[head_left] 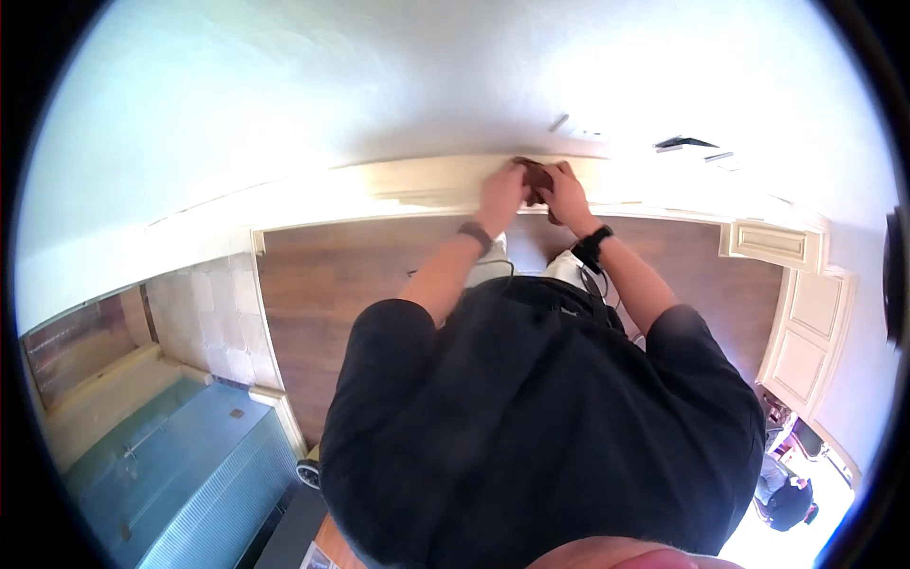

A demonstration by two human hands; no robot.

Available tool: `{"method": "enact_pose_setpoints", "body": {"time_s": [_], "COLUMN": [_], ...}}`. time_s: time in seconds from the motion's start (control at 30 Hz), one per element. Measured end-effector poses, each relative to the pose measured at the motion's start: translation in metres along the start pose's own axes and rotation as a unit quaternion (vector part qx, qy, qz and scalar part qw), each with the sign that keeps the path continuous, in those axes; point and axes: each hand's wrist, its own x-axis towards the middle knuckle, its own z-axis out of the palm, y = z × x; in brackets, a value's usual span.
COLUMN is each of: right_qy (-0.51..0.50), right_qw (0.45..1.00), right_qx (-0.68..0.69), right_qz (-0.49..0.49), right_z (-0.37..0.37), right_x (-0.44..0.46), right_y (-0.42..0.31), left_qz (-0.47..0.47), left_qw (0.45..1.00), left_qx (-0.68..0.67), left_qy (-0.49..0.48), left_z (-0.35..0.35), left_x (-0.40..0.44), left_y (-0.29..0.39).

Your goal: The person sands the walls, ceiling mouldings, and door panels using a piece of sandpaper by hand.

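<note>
The right hand [571,197] is clamped on a small dark-brown object [536,178] — the left hand [501,197], blurred, meets its edge, grip unclear — at a narrow cream ledge [417,182]. Wood flooring [332,308] lies beneath; panelled cabinets [808,327] stand right of the hands, pale tiles [210,308] left.

Brown wood flooring [332,313] spreads below, with cream panelled cabinets [820,308] along its right side. To the left lie pale wall-like tiles [210,313] and a large blue fixture [204,436] with a ribbed side, a small dark-rimmed wheel [308,473] near it. At lower right, beyond the cabinets, a person in dark clothing [789,501] appears small against bright light.
</note>
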Motion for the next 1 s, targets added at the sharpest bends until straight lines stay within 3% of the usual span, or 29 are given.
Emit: {"method": "enact_pose_setpoints", "body": {"time_s": [0.13, 0.17, 0.2, 0.27, 0.4, 0.53, 0.67, 0.77, 0.87, 0.97, 1.0], "right_qy": [0.045, 0.023, -0.075, -0.045, 0.029, 0.158, 0.294, 0.384, 0.397, 0.445, 0.479], "right_qw": [0.998, 0.997, 0.990, 0.994, 0.997, 0.967, 0.901, 0.863, 0.863, 0.848, 0.829], "right_qx": [-0.006, -0.025, 0.026, -0.025, 0.068, 0.064, 0.060, 0.048, 0.191, 0.122, 0.029], "right_qz": [0.040, 0.064, 0.120, 0.092, -0.030, -0.192, -0.314, -0.325, -0.249, -0.262, -0.287], "right_z": [-0.027, -0.032, -0.052, -0.064, -0.096, -0.126, -0.155, -0.175, -0.173, -0.170, -0.167], "right_x": [-0.014, -0.013, -0.012, -0.023, -0.029, -0.024, -0.005, 0.003, 0.008, 0.005, 0.009], "right_y": [0.037, 0.049, 0.037, 0.031, -0.025, -0.112, -0.162, -0.175, -0.156, -0.137, -0.128], "left_qz": [0.052, 0.072, 0.093, 0.132, 0.145, 0.171, 0.245, 0.258, 0.292, 0.313, 0.310], "left_qw": [0.998, 0.997, 0.995, 0.989, 0.984, 0.965, 0.898, 0.894, 0.888, 0.889, 0.892], "left_qx": [-0.037, -0.027, -0.018, -0.050, -0.095, -0.033, -0.029, -0.057, -0.037, -0.028, -0.027], "left_qy": [-0.018, -0.031, -0.042, -0.049, 0.038, 0.195, 0.365, 0.361, 0.353, 0.332, 0.327], "left_z": [0.025, 0.028, 0.028, 0.020, -0.034, -0.123, -0.174, -0.187, -0.178, -0.161, -0.156], "left_x": [0.016, 0.016, 0.018, 0.018, 0.008, 0.001, 0.016, 0.035, 0.051, 0.055, 0.055], "left_y": [0.032, 0.034, 0.039, 0.044, 0.062, 0.108, 0.155, 0.189, 0.205, 0.208, 0.202]}}
